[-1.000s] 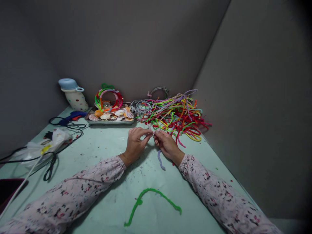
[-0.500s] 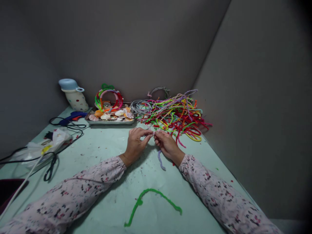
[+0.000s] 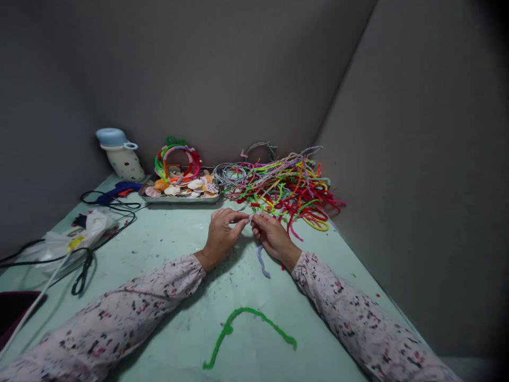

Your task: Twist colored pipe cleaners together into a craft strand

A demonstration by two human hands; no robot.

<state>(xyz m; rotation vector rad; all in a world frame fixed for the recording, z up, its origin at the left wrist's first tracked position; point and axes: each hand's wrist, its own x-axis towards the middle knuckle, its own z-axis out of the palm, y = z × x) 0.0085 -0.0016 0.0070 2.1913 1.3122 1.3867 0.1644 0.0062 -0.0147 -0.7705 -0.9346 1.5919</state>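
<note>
Just in front of the pile of craft stems, my left hand (image 3: 222, 232) and my right hand (image 3: 274, 236) meet fingertip to fingertip. Both pinch a pale lavender pipe cleaner (image 3: 262, 262); its loose tail hangs below my right hand over the table. The stretch between the fingers is small and mostly covered, so its shape there is unclear. Nearer to me, a green pipe cleaner (image 3: 248, 309) lies bent in an arch on the table, with a small knob on its left leg.
Behind my hands is a heap of colourful pipe cleaners (image 3: 286, 180) beside a coil of grey wire (image 3: 230, 174). A metal tray (image 3: 178, 200) holds shells and wrapped rings (image 3: 158, 162). Leftward are a bottle (image 3: 123, 159), a blue tool (image 3: 115, 192), black cables (image 3: 90, 254) and a plastic bag (image 3: 95, 225).
My fingertips have shifted very slightly around the lavender pipe cleaner. Everything else stays in place.
</note>
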